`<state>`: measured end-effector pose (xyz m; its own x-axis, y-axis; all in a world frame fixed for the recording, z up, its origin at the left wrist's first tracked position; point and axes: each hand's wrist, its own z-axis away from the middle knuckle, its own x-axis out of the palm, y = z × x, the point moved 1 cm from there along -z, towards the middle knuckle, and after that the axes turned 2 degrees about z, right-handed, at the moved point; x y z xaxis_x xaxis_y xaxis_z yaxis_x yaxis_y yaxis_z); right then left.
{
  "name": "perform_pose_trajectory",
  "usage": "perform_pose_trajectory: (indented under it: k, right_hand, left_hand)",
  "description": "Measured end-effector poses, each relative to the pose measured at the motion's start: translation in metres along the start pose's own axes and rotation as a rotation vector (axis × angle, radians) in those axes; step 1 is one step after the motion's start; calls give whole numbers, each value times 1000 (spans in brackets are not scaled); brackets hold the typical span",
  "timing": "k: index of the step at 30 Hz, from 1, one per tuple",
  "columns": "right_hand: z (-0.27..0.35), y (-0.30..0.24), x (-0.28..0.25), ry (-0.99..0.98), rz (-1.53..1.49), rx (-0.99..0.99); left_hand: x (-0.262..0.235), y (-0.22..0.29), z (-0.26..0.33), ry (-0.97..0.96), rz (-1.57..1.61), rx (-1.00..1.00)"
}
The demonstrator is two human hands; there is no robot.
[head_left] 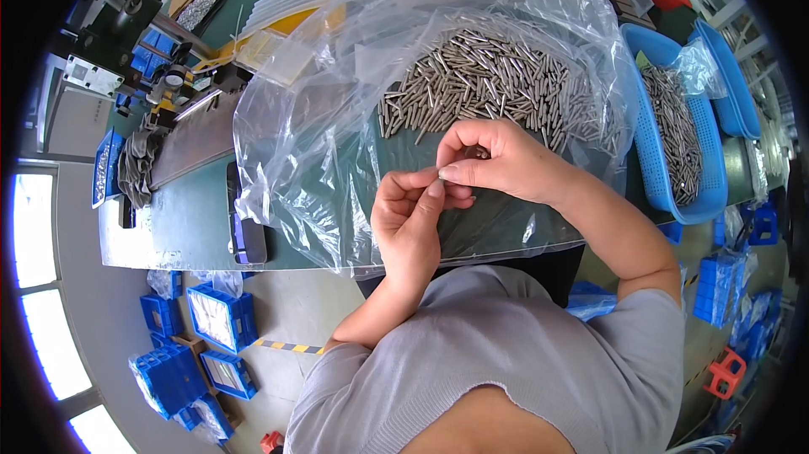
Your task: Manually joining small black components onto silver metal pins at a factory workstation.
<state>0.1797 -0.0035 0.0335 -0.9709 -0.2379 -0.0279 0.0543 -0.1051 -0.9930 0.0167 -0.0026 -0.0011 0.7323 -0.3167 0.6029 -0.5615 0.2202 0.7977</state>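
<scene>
My left hand (408, 216) and my right hand (489, 155) meet above the near part of the table, their fingertips touching. Both are closed in a pinch. Whatever sits between the fingertips is too small and too covered to name. A dark, shiny bit shows inside the curl of my right fingers. Just beyond my hands, a wide pile of short metal pins (472, 75) lies on and partly under a clear plastic sheet (312, 151), which spreads across the green tabletop.
At the right stands a blue basket (710, 159) holding more metal pins (670, 130). A bench machine (126, 12) occupies the far left, beside a small blue tray (107, 168). A dark flat device (246, 231) lies near the front edge. Blue crates (221, 317) stack on the floor.
</scene>
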Motion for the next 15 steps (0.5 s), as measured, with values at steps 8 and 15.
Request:
perform_pose_trajectory:
  k: [8, 15]
  right_hand:
    - [1, 0, -8, 104, 169, -138]
    - [7, -17, -49, 310, -423, -30]
  left_hand:
    - [3, 2, 1, 35, -10, -26]
    - [3, 2, 1, 2, 1, -8]
